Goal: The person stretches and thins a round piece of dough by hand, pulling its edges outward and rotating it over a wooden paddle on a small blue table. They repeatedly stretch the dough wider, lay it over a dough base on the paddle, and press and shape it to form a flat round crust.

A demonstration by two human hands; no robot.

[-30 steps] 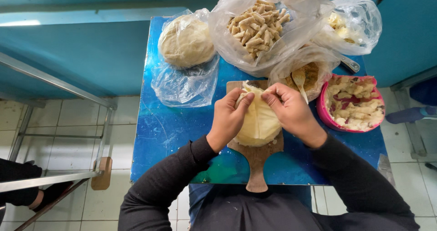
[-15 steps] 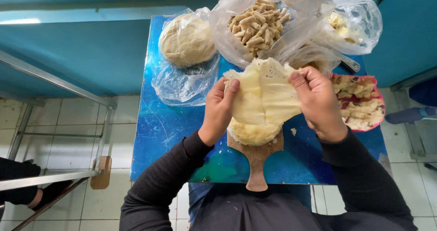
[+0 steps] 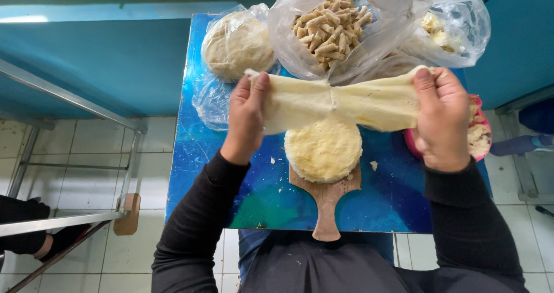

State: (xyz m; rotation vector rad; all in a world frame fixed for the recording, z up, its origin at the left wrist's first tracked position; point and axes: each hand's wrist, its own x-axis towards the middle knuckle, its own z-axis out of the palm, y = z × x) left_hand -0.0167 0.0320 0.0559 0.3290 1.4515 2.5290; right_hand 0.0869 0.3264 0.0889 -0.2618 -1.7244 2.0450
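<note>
My left hand (image 3: pixel 247 115) and my right hand (image 3: pixel 443 115) each pinch one end of a thin pale sheet of dough (image 3: pixel 340 102), stretched wide in the air between them. Below the sheet, a round stack of yellowish dough discs (image 3: pixel 323 150) rests on a small wooden paddle board (image 3: pixel 326 203) on the blue table (image 3: pixel 259 195). Both arms wear black sleeves.
At the table's far side lie clear plastic bags: one with a round dough lump (image 3: pixel 238 43), one with small brown rolled sticks (image 3: pixel 329 28), one with pale pieces (image 3: pixel 456 24). A pink bowl (image 3: pixel 479 137) of filling sits at right. A metal frame (image 3: pixel 69 102) stands left.
The hands lifted a dough sheet off the stack, then pulled apart, stretching it from a roundish piece into a long wide strip held above the board.
</note>
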